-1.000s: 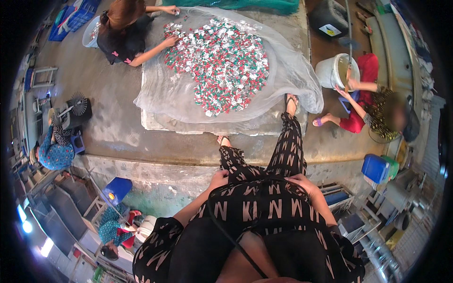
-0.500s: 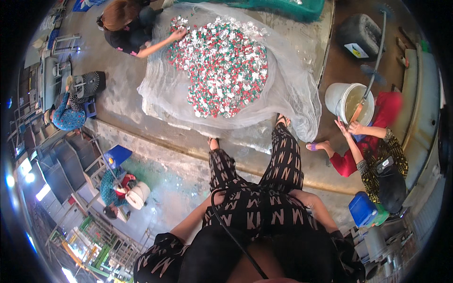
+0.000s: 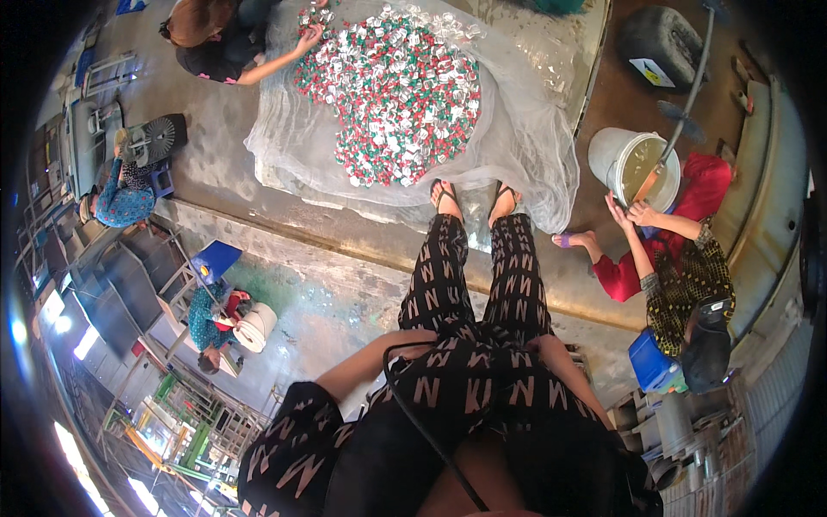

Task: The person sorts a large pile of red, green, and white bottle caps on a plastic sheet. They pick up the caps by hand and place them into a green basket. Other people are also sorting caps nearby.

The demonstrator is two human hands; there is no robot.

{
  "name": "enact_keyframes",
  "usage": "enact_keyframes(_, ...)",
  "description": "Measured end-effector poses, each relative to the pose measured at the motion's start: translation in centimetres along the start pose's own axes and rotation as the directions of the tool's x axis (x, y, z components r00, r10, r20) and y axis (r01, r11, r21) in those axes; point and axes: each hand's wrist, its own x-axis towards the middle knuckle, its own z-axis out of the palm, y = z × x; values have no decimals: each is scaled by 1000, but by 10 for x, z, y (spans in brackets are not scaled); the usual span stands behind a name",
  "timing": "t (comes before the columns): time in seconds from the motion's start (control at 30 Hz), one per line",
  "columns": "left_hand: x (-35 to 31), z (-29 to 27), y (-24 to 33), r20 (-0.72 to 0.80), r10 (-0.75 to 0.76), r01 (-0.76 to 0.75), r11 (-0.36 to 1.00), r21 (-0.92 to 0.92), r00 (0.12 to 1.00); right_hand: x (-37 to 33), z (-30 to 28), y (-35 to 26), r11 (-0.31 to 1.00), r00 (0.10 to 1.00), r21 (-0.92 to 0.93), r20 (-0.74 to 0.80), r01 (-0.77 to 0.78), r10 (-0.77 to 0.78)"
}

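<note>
Fingers of the left hand [image 3: 415, 341] and right hand [image 3: 546, 348] touch the trousers [image 3: 519, 267]; whether they grip, one cannot tell. A net [image 3: 541, 151] underlies pieces [image 3: 405, 99], probably to contain them.

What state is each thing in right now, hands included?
Left hand: against the clothing, fingers partly hidden
Right hand: against the clothing, fingers partly hidden
Net: spread out, rumpled at its right side
Pieces: loose, heaped on the net
Right bucket: uncovered, holding murky liquid
Lower-left bucket: contents unclear
</note>
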Motion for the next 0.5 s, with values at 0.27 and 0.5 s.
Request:
enact_keyframes(0.27, 35, -98, 37, 400, -166, 110, 981, 159, 901, 74, -68, -10, 966, 914, 46, 315, 255, -256)
enact_keyframes(0.5, 207, -325, -56, -629, 139, -9, 979, 205, 765, 394, -181, -29, 689, 785, -680, -272, 252, -557)
